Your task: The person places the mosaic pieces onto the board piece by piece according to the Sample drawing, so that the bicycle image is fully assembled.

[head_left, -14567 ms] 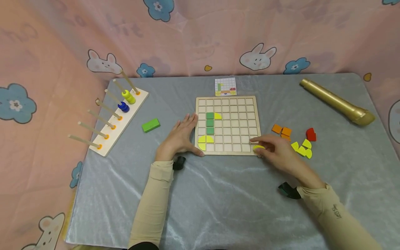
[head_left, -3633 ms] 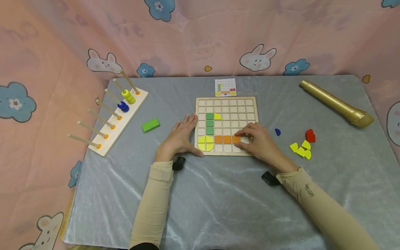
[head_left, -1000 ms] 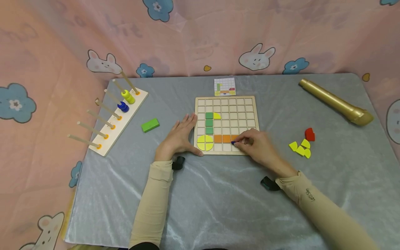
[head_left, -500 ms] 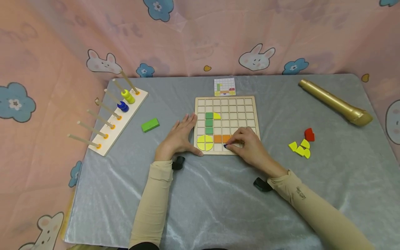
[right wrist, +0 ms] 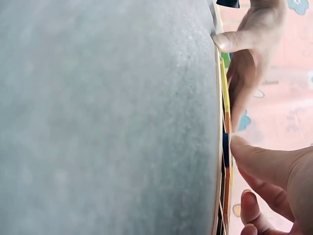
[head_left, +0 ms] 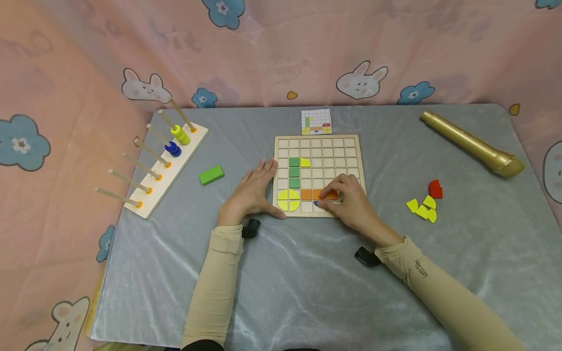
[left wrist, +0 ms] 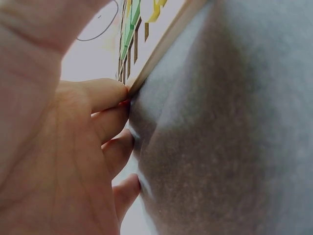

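A wooden grid board (head_left: 316, 141) lies mid-table with green squares (head_left: 293, 172), a row of orange squares (head_left: 306, 195), a yellow circle of quarter pieces (head_left: 288, 200) and one lone yellow quarter (head_left: 305, 162). My left hand (head_left: 251, 195) rests at its left edge, fingers spread and thumb at the near corner. My right hand (head_left: 349, 202) holds a small blue half-circle piece (head_left: 316, 203) at a bottom-row cell, thumb on it and index curled close over the orange row. In the right wrist view the thumb tip touches the blue piece (right wrist: 225, 149), low at the board.
A printed pattern card (head_left: 316, 122) lies behind the board. To the right are loose yellow quarters (head_left: 422, 211), red pieces (head_left: 435, 189) and a gold tube (head_left: 471, 144). A green block (head_left: 211, 175) and a peg stand (head_left: 164, 175) with blue and yellow rings are left.
The yellow circle gained its last quarter and the orange row was laid. My right hand brought the blue piece leftward to the bottom row; its index has just lifted slightly. The left hand stays put.
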`<action>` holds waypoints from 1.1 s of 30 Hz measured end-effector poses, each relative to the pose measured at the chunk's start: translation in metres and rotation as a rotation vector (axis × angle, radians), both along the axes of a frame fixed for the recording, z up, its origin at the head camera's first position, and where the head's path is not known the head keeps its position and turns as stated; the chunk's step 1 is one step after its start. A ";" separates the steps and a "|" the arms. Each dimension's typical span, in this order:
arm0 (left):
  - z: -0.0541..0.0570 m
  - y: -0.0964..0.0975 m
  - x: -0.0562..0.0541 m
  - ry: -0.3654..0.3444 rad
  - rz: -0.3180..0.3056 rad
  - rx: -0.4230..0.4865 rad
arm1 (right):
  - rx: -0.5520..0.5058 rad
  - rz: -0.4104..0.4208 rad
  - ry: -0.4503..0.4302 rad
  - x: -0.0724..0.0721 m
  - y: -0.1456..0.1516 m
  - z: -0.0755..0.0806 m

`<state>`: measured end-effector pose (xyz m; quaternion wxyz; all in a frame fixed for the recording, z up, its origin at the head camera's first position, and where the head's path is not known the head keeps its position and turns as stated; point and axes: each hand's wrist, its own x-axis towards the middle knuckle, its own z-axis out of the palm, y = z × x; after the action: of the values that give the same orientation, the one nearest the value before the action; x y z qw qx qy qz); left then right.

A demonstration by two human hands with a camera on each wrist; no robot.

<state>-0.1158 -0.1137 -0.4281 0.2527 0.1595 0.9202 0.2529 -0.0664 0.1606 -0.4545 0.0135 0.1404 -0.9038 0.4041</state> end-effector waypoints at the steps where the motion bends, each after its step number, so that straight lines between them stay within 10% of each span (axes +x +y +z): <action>1: 0.000 0.000 0.000 0.000 -0.001 0.000 | -0.009 -0.007 0.000 0.000 0.002 0.000; 22: -0.002 0.001 -0.001 0.001 0.000 -0.006 | 0.087 -0.340 -0.094 -0.005 0.129 0.025; 33: -0.002 0.001 -0.001 0.002 0.002 -0.004 | 0.226 -0.152 -0.310 0.006 0.179 0.033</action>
<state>-0.1166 -0.1128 -0.4297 0.2517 0.1582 0.9211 0.2513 -0.0605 0.3398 -0.4214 -0.1112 0.0084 -0.9426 0.3148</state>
